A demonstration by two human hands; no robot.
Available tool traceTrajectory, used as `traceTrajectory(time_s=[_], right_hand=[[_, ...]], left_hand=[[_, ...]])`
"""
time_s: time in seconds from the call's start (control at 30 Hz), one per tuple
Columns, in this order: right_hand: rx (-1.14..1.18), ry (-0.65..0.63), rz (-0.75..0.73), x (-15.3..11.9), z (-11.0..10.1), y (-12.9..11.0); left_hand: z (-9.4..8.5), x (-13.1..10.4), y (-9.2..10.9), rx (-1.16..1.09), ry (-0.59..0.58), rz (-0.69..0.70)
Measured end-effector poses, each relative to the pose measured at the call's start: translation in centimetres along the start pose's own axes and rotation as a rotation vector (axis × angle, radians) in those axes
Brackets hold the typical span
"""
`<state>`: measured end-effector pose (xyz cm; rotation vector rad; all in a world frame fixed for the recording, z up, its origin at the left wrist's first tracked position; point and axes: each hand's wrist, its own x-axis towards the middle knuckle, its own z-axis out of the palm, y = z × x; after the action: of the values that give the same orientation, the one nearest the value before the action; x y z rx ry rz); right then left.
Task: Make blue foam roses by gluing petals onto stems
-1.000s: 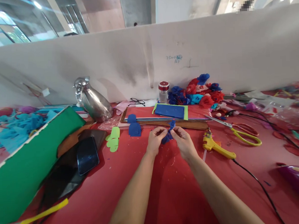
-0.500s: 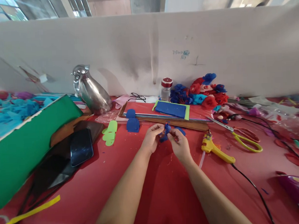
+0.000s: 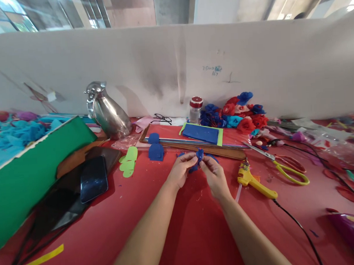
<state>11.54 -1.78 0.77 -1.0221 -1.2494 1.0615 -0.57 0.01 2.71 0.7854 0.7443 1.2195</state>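
Pinching one small blue piece (image 3: pixel 199 154) between them: left hand (image 3: pixel 180 171) and right hand (image 3: pixel 214 174), both narrowed; possible faults, creasing from uneven pull, or yellow glue gun (image 3: pixel 257 183), right of right hand, knocked by sideways drift.

Fingers (image 3: pixel 190 161) seem to hide part of the blue piece (image 3: pixel 199 153).

Tabletop (image 3: pixel 199 233): red, flecked with scraps (image 3: pixel 314 233)
Left side: dark bag (image 3: pixel 57 208), lime cut-outs (image 3: pixel 129 162)
Middle: stacked blue cut-outs (image 3: pixel 156 153)
Right side: yellow glue gun (image 3: pixel 257 183), scissors (image 3: pixel 273 158), purple device (image 3: pixel 347 228)
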Motion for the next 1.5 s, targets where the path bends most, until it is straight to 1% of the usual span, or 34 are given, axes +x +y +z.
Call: traceTrajectory(time_s=[0.1, 0.23, 0.33, 0.43, 0.5, 0.6, 0.73, 0.97, 1.27, 1.5], right_hand=[[0.031, -0.008, 0.022, 0.1, 0.0, -0.2], [0.002, 0.023, 0.018, 0.2, 0.1, 0.2], [-0.033, 0.066, 0.008, 0.2, 0.1, 0.4], [-0.075, 0.143, -0.024, 0.1, 0.1, 0.2], [-0.092, 0.196, -0.047, 0.1, 0.1, -0.1], [-0.070, 0.221, -0.067, -0.1, 0.1, -0.7], [-0.045, 0.243, -0.065, -0.1, 0.0, -1.2], [-0.040, 0.266, -0.039, 0.0, -0.2, -1.7], [0.041, 0.254, -0.011, 0.0, -0.3, -1.5], [0.083, 0.263, 0.068, 0.0, -0.3, -2.0]], left_hand=[[0.0, -0.1, 0.0, 0.099, -0.012, 0.072], [-0.2, 0.1, -0.3, 0.215, 0.002, 0.143], [-0.1, 0.1, -0.6, 0.245, 0.034, 0.168], [0.2, 0.0, -0.7, 0.288, 0.081, 0.208], [0.3, -0.1, -0.7, 0.347, 0.136, 0.253], [0.2, -0.1, -0.6, 0.470, 0.194, 0.312], [0.1, -0.1, -0.6, 0.590, 0.191, 0.342], [0.3, -0.1, -0.7, 0.615, 0.187, 0.330], [0.4, -0.4, -0.8, 0.677, 0.169, 0.405], [0.3, -0.3, -0.8, 0.718, 0.188, 0.463]])
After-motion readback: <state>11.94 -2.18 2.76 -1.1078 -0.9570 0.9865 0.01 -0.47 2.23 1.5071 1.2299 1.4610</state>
